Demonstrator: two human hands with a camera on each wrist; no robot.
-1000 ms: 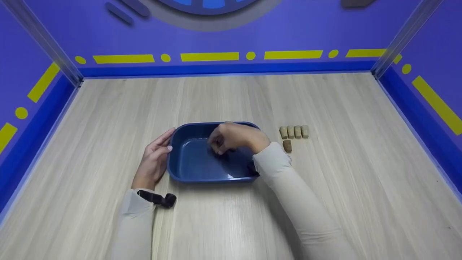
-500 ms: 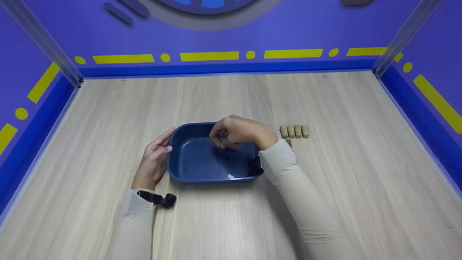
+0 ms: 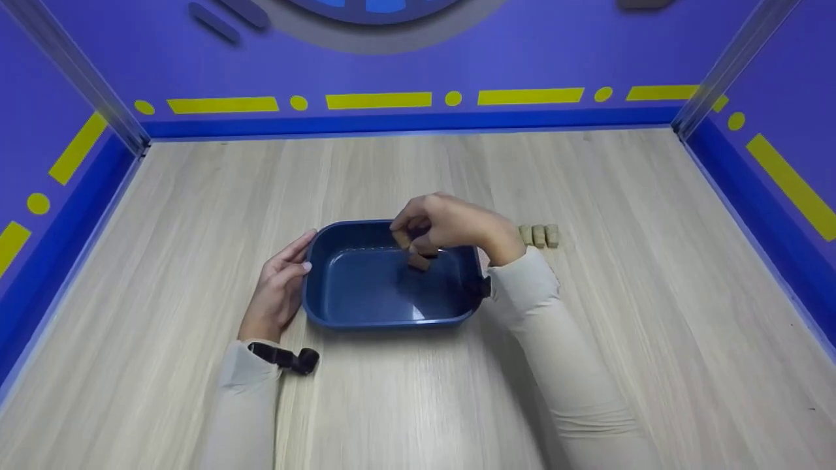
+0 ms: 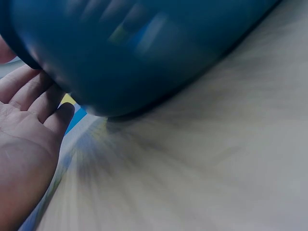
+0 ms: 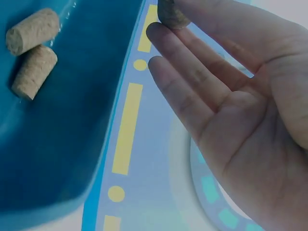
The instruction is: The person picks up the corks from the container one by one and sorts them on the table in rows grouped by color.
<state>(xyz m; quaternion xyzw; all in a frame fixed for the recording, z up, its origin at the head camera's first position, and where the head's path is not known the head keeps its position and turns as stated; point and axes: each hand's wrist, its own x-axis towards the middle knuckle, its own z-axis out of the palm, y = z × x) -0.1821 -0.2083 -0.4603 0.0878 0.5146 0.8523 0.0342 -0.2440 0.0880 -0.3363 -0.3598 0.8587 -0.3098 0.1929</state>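
A dark blue rectangular bin (image 3: pixel 366 323) stands on the wood-grain table. My left hand (image 3: pixel 277 290) rests against its left side, fingers along the outer wall and thumb at the rim; the palm (image 4: pixel 24 144) shows in the left wrist view. Above the bin's far right part, my right hand (image 3: pixel 444 222) pinches a cork (image 3: pixel 400 237) between thumb and fingers. That cork (image 5: pixel 172 14) is partly cut off in the right wrist view. Below the hand, two corks lie in the bin, the lower cork (image 5: pixel 34 72) touching the upper cork (image 5: pixel 33 31).
Right of the bin, several corks (image 3: pixel 539 235) stand in a row, partly hidden by my right wrist. Blue walls (image 3: pixel 392 72) with yellow marks enclose the table at the back and sides. A black wrist camera (image 3: pixel 294 359) sits on my left cuff.
My right hand has risen and moved right and away from me with the cork, uncovering corks in the bin. Its wrist now hides the darker cork beside the row. The left hand stays put.
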